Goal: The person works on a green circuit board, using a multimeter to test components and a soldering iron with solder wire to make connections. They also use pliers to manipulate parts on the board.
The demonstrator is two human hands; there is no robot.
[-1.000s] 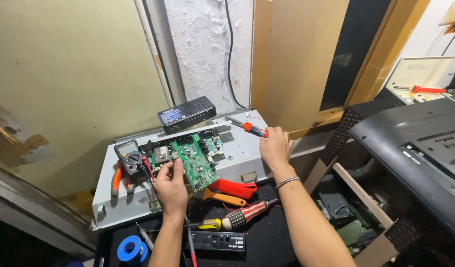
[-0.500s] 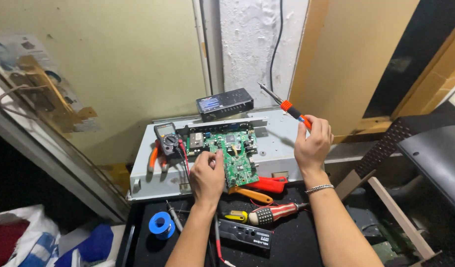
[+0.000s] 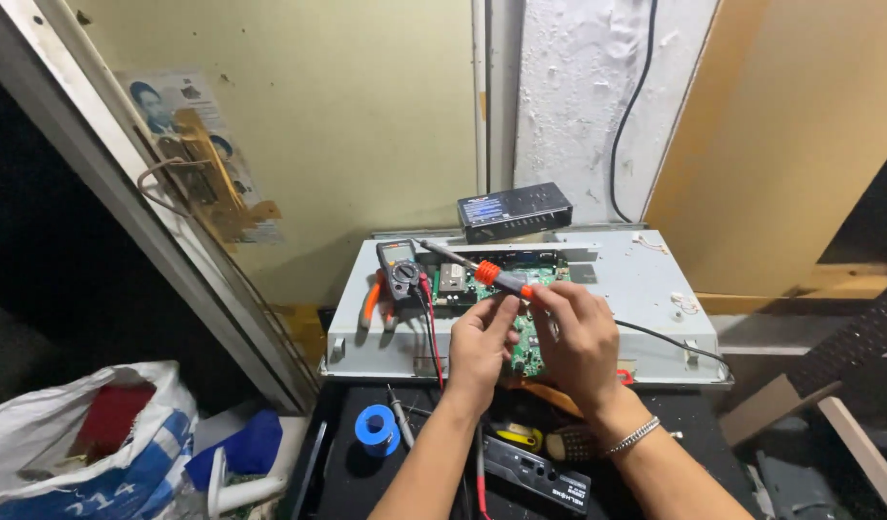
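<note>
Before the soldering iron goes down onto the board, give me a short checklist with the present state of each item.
1. Soldering iron held in the right hand: ok, fingers wrap its handle.
2. Green circuit board steadied: ok, the left hand rests on it.
3. Iron tip clear of the multimeter: cannot tell, the tip points toward it and lies close.
4. Iron cord free: ok, it trails right across the grey metal chassis.
5. Solder at hand: cannot tell, none visible in the fingers.
6. Blue tape roll out of the way: ok, it lies below the chassis.
</note>
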